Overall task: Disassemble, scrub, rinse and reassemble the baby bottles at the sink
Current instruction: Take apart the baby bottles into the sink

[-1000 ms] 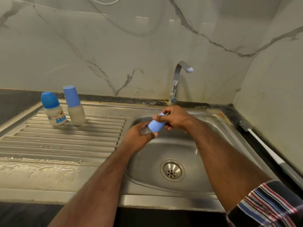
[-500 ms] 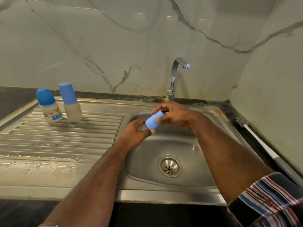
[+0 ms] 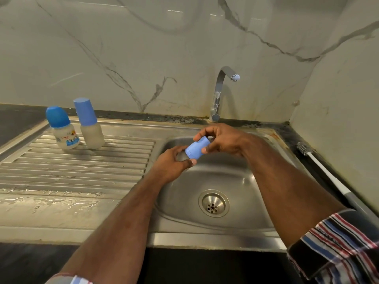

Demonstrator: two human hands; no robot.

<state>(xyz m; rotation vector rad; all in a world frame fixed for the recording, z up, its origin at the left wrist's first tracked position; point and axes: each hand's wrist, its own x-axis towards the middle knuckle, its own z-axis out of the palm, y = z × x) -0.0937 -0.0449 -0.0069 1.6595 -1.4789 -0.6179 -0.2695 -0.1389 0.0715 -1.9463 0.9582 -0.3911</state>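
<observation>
left hand (image 3: 174,162): grips bottle (image 3: 183,157) body
right hand (image 3: 222,140): pinches blue cap (image 3: 197,148)
spot: above sink (image 3: 221,177), 12 o'clock of drain (image 3: 213,206)

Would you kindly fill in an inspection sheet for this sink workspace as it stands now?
Surface: steel drainboard, wet along its front; sink basin, tap not running.
Job's things: two capped bottles upright on the drainboard; third bottle's blue cap held over the basin.
Clutter: bottle brush on the right counter.
Grippers: left hand grips the bottle body; right hand grips the cap.
Cables: nothing seen.
Surroundings: marble wall.
</observation>
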